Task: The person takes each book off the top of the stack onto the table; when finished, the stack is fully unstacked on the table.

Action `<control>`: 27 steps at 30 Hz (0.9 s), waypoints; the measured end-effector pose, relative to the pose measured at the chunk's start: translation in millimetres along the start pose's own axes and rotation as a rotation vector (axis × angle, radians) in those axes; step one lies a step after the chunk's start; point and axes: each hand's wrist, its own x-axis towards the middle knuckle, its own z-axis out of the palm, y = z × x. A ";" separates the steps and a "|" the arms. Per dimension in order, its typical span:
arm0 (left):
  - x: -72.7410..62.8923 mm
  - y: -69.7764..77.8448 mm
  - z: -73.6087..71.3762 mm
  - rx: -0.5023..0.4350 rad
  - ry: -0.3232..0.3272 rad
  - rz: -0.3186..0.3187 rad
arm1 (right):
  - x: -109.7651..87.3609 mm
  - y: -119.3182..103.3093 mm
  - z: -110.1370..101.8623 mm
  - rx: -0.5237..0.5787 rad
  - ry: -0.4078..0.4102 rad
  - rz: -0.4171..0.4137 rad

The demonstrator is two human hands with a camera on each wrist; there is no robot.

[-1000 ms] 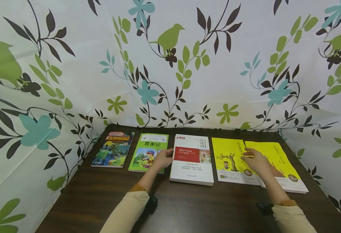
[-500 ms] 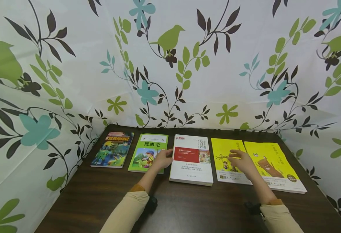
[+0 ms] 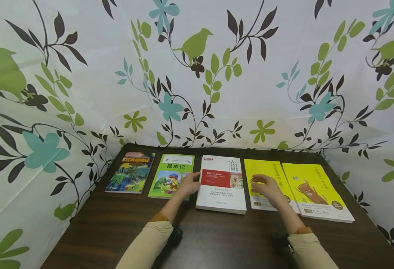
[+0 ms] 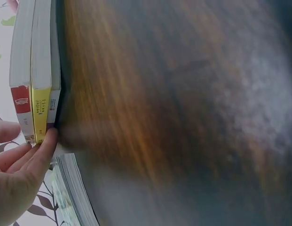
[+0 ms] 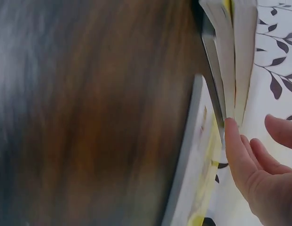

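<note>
As beige sleeves (image 3: pixel 146 246) extend over dark table (image 3: pixel 217 239), left hand (image 3: pixel 187 185) touches spines of stacked books (image 4: pixel 40 61), fingers nearly straight, thumb apart; right hand (image 3: pixel 267 189) hangs above left yellow book (image 3: pixel 264 167), fingers together, thumb spread. Stack, white book (image 3: pixel 221 186) uppermost, lies flat between green book (image 3: pixel 166 179) and left yellow book. Behind: leaf-patterned cloth (image 3: pixel 217 123).

We record a cream left sleeve (image 3: pixel 146 243) and a matching right sleeve (image 3: pixel 313 252), each ending over a rust-brown cuff (image 3: pixel 159 217). Beside each we note a black fitting (image 3: pixel 176 237), its detail too dark to tell; the right one shows a small pale piece (image 3: pixel 290 248).
</note>
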 end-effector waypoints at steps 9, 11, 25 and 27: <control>-1.9 2.0 3.7 0.041 -0.023 -0.020 | 3.3 2.3 21.4 0.019 0.015 0.016; -2.5 1.3 5.2 0.065 -0.025 -0.030 | 3.7 2.5 26.2 0.007 0.016 0.020; 1.6 -2.4 10.0 0.040 -0.042 -0.008 | 9.5 5.9 38.8 0.070 -0.020 0.054; 1.2 -2.2 10.0 0.039 -0.044 -0.012 | 9.7 6.2 38.6 0.081 -0.026 0.068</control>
